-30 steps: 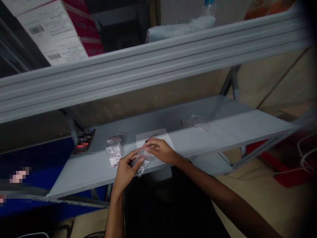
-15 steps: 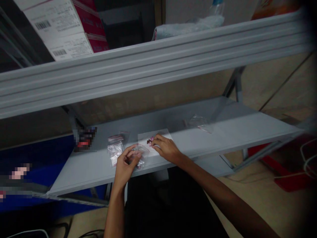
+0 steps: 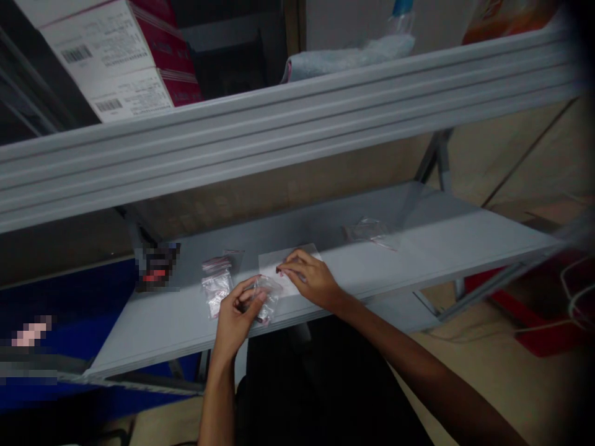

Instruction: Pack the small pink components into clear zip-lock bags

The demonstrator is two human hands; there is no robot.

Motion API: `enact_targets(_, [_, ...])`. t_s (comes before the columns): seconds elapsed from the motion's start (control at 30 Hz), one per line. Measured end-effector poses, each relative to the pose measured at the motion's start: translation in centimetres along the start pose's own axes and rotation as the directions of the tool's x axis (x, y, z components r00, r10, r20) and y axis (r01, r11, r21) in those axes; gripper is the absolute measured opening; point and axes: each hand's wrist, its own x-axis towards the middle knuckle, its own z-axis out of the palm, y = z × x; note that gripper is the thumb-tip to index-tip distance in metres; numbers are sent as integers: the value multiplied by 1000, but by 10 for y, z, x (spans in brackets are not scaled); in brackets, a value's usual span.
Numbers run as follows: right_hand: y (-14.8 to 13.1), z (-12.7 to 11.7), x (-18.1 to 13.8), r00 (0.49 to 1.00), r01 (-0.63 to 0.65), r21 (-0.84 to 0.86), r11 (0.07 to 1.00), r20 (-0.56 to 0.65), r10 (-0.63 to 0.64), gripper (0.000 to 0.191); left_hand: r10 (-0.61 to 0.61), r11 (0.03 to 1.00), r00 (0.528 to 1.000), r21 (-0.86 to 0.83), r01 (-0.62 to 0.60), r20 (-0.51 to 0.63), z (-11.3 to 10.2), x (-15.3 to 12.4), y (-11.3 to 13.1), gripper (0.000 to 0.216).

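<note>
My left hand (image 3: 238,313) is closed on a small clear plastic bag (image 3: 268,295) just above the front edge of the grey shelf (image 3: 441,244). My right hand (image 3: 309,277) rests on a white sheet of paper (image 3: 272,262), fingertips pinched together over small dark pieces that the fingers mostly hide. To the left of my left hand lie small filled clear bags (image 3: 215,290) with pinkish contents.
Another clear bag (image 3: 369,230) lies farther right on the shelf. A blurred dark object (image 3: 157,267) sits at the shelf's left end. A thick grey upper shelf (image 3: 279,130) hangs overhead, carrying a labelled cardboard box (image 3: 116,56) and a cloth. Red items and cables lie on the floor at right.
My right hand left the bag's mouth, reached to the small pieces on the paper and now pinches there. My left hand lowered the bag towards the shelf.
</note>
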Motion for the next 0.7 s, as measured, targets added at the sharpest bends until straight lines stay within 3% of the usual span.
enact_targets(0.1, [11, -1, -3, 995, 32, -188, 982, 102, -13, 23, -24, 997, 999, -70, 21, -40, 1, 0, 1, 51])
enact_targets(0.27, [8, -1, -3, 983, 82, -311, 947, 182, -25, 24, -48, 995, 998, -93, 46, -27, 2, -1, 0, 58])
enact_targets(0.53, [6, -4, 1, 973, 37, -270, 962, 229, 27, 24, -22, 996, 995, 90, 13, 98, 1, -1, 3, 47])
enact_targets(0.7, [4, -4, 1, 974, 60, -246, 967, 227, -3, 23, -8, 991, 997, 134, -3, 81, 0, -1, 5, 46])
